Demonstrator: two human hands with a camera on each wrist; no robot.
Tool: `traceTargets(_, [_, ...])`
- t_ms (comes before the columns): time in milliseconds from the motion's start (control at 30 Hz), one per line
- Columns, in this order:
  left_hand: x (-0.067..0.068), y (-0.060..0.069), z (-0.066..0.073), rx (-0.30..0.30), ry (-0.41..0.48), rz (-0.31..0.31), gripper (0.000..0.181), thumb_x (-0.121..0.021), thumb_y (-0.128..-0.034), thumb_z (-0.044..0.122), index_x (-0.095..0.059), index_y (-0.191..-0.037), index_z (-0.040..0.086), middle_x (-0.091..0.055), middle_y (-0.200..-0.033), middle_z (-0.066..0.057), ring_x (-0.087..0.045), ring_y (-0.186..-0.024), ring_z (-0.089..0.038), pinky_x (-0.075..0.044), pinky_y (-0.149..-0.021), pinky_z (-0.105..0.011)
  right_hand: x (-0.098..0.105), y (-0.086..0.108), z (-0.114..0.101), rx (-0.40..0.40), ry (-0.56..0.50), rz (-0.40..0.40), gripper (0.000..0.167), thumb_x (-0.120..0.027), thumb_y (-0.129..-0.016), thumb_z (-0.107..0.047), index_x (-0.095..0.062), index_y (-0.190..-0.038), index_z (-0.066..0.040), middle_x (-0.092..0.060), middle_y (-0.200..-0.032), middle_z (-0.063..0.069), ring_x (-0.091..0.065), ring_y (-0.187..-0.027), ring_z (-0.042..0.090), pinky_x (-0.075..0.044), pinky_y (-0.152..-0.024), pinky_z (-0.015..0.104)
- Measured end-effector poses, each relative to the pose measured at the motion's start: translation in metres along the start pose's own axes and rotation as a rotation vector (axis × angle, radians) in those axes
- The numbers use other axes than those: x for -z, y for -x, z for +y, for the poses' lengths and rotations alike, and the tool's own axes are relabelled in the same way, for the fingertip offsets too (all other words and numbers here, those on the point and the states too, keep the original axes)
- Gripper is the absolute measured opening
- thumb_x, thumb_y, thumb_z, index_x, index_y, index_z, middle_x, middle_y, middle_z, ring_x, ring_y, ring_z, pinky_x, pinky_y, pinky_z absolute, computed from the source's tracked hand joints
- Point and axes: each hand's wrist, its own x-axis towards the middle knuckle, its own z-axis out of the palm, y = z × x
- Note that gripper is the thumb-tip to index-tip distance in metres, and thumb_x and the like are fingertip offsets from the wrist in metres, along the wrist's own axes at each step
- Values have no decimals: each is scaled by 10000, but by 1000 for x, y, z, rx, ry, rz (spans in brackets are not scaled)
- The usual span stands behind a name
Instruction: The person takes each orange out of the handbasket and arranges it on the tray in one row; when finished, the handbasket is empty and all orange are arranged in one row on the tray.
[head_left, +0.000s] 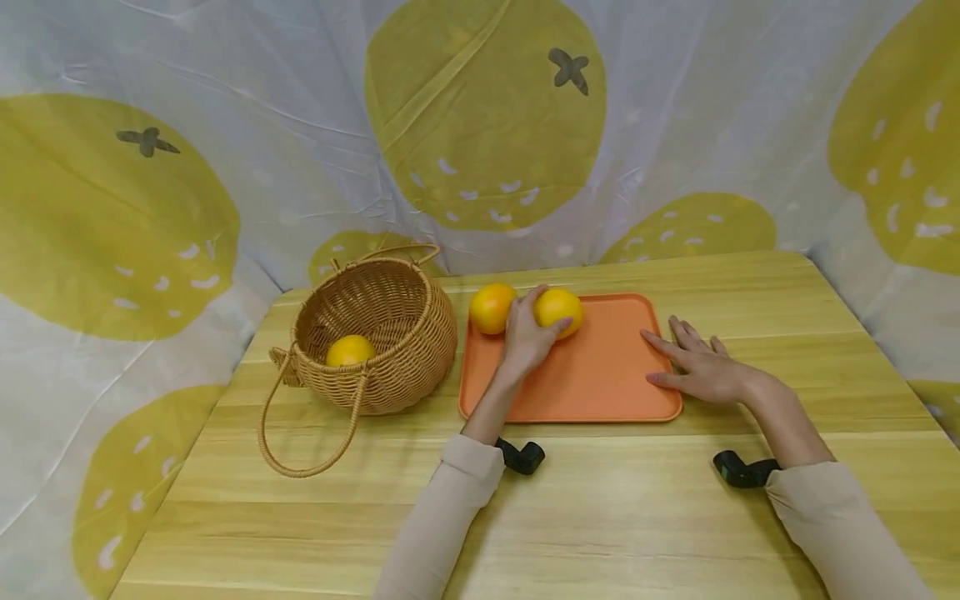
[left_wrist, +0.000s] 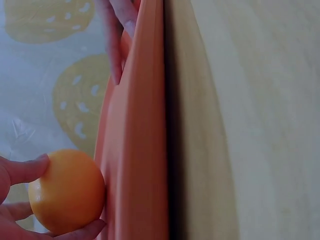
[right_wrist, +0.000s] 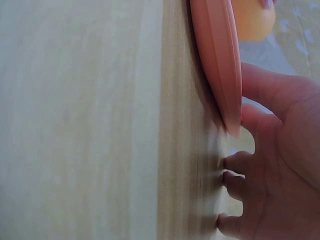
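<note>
On the coral tray [head_left: 607, 375], my left hand [head_left: 527, 333] holds an orange [head_left: 557, 308] between thumb and fingers. The left wrist view shows the thumb above this orange [left_wrist: 70, 192] and a fingertip under it. A second orange [head_left: 491, 307] sits at the tray's back left corner, just left of that hand. My right hand [head_left: 701, 371] lies spread at the tray's right edge. In the right wrist view its thumb and forefinger are at the tray rim [right_wrist: 220, 55], while the other fingertips rest on the table.
A wicker basket [head_left: 408, 379] stands left of the tray, with one orange [head_left: 351, 350] inside. Its handle loop [head_left: 307, 473] hangs out toward the front. Wooden tabletop [head_left: 622, 508] lies in front of the tray. A fruit-print curtain [head_left: 660, 125] hangs behind the table.
</note>
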Motion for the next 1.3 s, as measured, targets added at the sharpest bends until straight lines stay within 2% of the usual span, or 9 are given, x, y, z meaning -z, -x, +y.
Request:
traceTargets(133, [4,2,-3,6,0,-20,647,-779,-936,188,-514,-1523,131,-467,-1536,-188,-443,-1429,-377,-373,-1201,-499,1,1,-2,6,-4,-3,828,-584,-1038,-471,-185,-1665,-106,164,-1675,334,159,-1539,554,144,-1129,791])
traceTargets(367, [10,5,-3,-18,-43,-90,675,-724,-961,139,-427,-1566,95,-419,-1558,-209,-428,-1455,-381,-371,-1210,-509,0,0,-1,14,-15,12,827,-586,-1034,-476,-198,-1662,-104,156,-1678,333,155,-1545,543,157,-1129,784])
traceTargets(567, [12,5,-5,-12,-11,-70,670,-743,-947,116,-451,-1549,83,-462,-1546,-180,-440,-1439,-364,-362,-1214,-506,0,-1,-2,11,-18,5,832,-588,-1033,-478,-196,-1661,-99,163,-1676,333,166,-1544,541,165,-1128,781])
traceTargets(733, [10,4,-7,6,6,-61,677,-723,-972,140,-406,-1566,72,-441,-1542,-190,-435,-1436,-357,-367,-1211,-506,0,-1,-3,0,-14,-2,828,-586,-1037,-468,-188,-1664,-101,172,-1677,327,173,-1545,536,157,-1133,782])
traceTargets(1033, [13,5,-6,-9,-29,-119,718,-683,-987,109,-314,-1600,45,-363,-1588,-217,-389,-1491,-356,-331,-1240,-495,0,0,-1,8,-17,8,834,-583,-1034,-483,-190,-1663,-99,166,-1674,336,164,-1540,548,159,-1124,789])
traceTargets(1133, [13,5,-6,-28,-33,-101,701,-689,-983,107,-340,-1585,31,-392,-1573,-212,-406,-1475,-356,-334,-1238,-490,-2,-1,5,27,-23,22,851,-583,-1024,-516,-174,-1672,-145,173,-1672,337,179,-1538,544,169,-1113,794])
traceTargets(1300, [10,6,-8,-54,-41,-62,686,-703,-978,113,-366,-1567,12,-424,-1552,-209,-427,-1459,-358,-340,-1236,-481,-3,-1,6,32,-26,27,853,-588,-1023,-509,-174,-1671,-139,174,-1671,337,184,-1536,544,175,-1110,793])
